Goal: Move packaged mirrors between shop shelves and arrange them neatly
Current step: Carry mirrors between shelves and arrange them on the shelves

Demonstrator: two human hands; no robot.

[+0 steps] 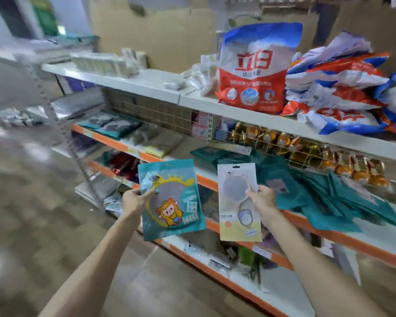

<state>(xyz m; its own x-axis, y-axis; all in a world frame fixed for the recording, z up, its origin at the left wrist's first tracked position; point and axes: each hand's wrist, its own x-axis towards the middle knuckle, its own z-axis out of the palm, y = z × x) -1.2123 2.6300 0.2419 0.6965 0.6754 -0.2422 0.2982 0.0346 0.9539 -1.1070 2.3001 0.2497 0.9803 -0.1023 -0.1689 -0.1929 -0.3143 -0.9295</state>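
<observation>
The left hand (135,200), just left of the frame's centre, pinches the left edge of a teal mirror packet (171,200) bearing a cartoon figure. The right hand (262,201), right of centre, grips a pale mirror packet (238,202) by its right edge. Both packets are held upright, side by side, in front of the orange-edged shelves (311,225). More teal packets (329,197) lie piled on the shelf at right, with a red-and-white detergent bag (254,69) standing on the top shelf above.
</observation>
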